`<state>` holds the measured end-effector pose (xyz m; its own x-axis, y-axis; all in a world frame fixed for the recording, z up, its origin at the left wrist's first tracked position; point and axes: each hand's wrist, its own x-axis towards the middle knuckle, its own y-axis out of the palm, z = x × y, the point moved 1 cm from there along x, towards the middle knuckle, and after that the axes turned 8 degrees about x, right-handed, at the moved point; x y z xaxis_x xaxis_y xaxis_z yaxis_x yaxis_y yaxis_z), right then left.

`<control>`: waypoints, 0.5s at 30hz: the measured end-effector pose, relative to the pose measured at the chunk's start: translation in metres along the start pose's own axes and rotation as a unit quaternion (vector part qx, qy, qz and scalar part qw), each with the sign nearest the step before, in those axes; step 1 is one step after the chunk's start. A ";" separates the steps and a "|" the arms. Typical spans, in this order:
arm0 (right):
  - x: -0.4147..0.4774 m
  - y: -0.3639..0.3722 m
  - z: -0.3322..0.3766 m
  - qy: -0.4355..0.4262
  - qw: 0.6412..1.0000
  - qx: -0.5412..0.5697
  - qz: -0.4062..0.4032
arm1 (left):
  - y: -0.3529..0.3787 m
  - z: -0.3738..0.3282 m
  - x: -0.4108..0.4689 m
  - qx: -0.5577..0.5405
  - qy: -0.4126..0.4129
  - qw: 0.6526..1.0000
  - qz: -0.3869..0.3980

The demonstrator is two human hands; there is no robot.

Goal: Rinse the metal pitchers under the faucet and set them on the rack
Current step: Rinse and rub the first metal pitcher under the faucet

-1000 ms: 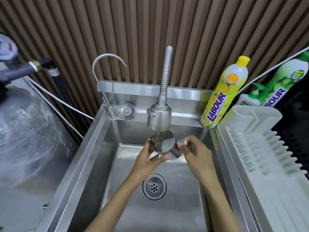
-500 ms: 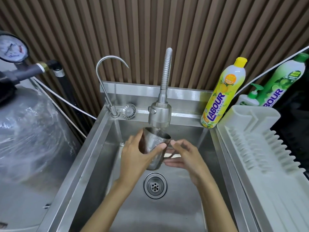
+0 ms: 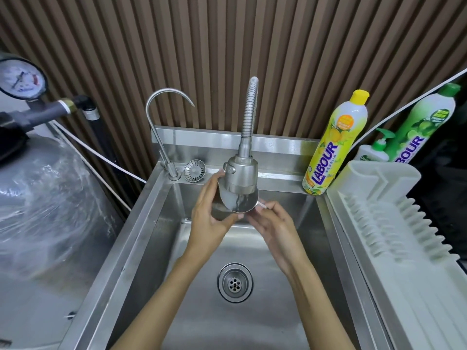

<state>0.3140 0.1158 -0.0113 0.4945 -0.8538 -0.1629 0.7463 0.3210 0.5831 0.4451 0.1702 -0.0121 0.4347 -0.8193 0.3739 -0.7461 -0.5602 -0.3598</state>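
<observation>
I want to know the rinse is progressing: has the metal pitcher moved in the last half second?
Yes. Judged against the fixed spray head, the pitcher has risen closer under it and tipped from upright, its mouth now facing the camera.

Steel sink [image 3: 151,248] around and below the grip, drain [image 3: 235,282] straight below it. Up-left of the grip: thin gooseneck tap [image 3: 154,137], round strainer [image 3: 194,171] just beside its base. Right of the grip: 1 yellow LABOUR bottle [image 3: 331,152] on the sink ledge. Further right: 1 green LABOUR bottle [image 3: 424,122], white pump bottle [image 3: 374,150] in front of it. Far left: plastic-wrapped tank [image 3: 45,210], pressure gauge [image 3: 21,78] above it, white hose [image 3: 106,157] running toward the sink. Brown slatted wall [image 3: 252,46] behind.
</observation>
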 end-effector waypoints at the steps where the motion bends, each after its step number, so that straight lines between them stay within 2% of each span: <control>1: 0.000 0.000 -0.003 0.025 0.999 0.023 0.009 | -0.003 -0.004 -0.002 0.051 0.013 0.998 -0.023; 3: -0.002 0.001 -0.005 0.052 0.999 -0.001 0.005 | -0.006 -0.009 -0.008 0.148 -0.010 0.986 -0.074; 5: -0.007 0.001 0.001 0.060 0.995 -0.078 -0.020 | -0.005 -0.009 -0.013 0.199 -0.053 0.973 -0.104; 9: -0.016 0.002 0.027 0.035 0.962 -0.252 -0.098 | 0.005 -0.011 -0.024 0.158 -0.138 0.975 -0.071; 11: -0.021 0.006 0.040 -0.025 0.921 -0.365 -0.134 | 0.010 -0.007 -0.024 0.128 -0.153 0.979 -0.034; 12: -0.022 0.007 0.043 -0.062 0.888 -0.432 -0.145 | 0.012 -0.005 -0.022 0.092 -0.161 0.983 -0.008; 14: -0.025 0.013 0.046 -0.113 0.821 -0.536 -0.159 | 0.016 -0.003 -0.018 -0.019 -0.176 0.984 0.036; 15: -0.027 0.015 0.045 -0.129 0.807 -0.552 -0.164 | 0.018 -0.002 -0.017 -0.074 -0.181 0.980 0.044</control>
<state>0.2918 0.1255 0.0381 0.1857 -0.9785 0.0900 0.8314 0.1077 -0.5451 0.4234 0.1738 -0.0232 0.4957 -0.8684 0.0106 -0.8418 -0.4834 -0.2400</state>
